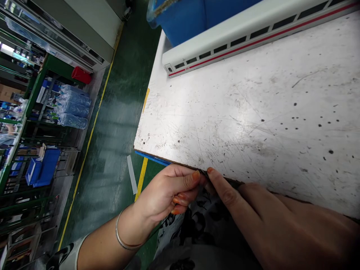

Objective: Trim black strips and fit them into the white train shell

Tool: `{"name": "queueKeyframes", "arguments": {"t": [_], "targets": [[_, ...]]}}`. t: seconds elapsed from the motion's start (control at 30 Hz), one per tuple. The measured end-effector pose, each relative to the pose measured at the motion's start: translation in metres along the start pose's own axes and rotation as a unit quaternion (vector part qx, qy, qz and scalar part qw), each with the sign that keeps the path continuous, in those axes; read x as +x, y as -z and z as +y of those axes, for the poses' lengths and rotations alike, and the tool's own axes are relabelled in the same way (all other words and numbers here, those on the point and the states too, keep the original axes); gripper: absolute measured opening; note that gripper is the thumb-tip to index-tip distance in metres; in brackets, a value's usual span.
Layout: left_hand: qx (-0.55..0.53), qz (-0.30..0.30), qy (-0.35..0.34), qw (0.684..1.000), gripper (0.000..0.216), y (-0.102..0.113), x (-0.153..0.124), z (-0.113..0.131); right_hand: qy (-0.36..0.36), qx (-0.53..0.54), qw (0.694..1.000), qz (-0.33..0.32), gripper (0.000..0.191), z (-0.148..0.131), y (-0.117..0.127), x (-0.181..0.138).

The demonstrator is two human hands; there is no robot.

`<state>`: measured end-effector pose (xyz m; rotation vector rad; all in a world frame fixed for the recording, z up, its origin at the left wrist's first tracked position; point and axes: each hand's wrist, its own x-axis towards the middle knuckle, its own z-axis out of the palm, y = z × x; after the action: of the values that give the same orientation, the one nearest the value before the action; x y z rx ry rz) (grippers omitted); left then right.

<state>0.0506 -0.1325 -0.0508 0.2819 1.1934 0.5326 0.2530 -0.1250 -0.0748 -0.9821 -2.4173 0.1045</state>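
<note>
My left hand (pixel 176 191) is closed at the front edge of the white worktable (pixel 213 112), with the thumb pressed against the bent fingers. A small, thin dark piece (pixel 204 173) shows between the fingertips of my two hands, too little of it in sight to name. My right hand (pixel 270 221) comes in from the lower right, its index finger reaching to that piece. The right thumb and the other fingertips are mostly hidden below. Both hands stay low, over my patterned clothing (pixel 197 225).
A long white model train car (pixel 239 41) with a red stripe lies across the back of the table. Behind it stands a blue bin (pixel 182 22). To the left, a green floor (pixel 120 90) with yellow lines separates the table from shelves holding blue bins (pixel 46 168) and wrapped bundles (pixel 73 108).
</note>
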Motion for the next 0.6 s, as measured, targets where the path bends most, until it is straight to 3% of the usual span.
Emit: {"name": "queueKeyframes", "arguments": {"t": [0.27,0.5,0.6], "targets": [[0.002,-0.005,0.002,1.000,0.037,0.0006,0.0001,0.0005,0.027,0.020,0.999,0.004,0.060,0.0063,-0.0040,-0.0038],[0.004,0.005,0.003,1.000,0.031,-0.0007,0.0001,0.0008,-0.013,0.037,0.998,-0.048,0.054,0.0050,0.0049,0.0017],[0.002,0.011,0.008,1.000,0.029,-0.0015,0.0002,0.0011,-0.014,0.032,0.999,-0.024,0.056,0.0027,0.0010,-0.0023]]}}
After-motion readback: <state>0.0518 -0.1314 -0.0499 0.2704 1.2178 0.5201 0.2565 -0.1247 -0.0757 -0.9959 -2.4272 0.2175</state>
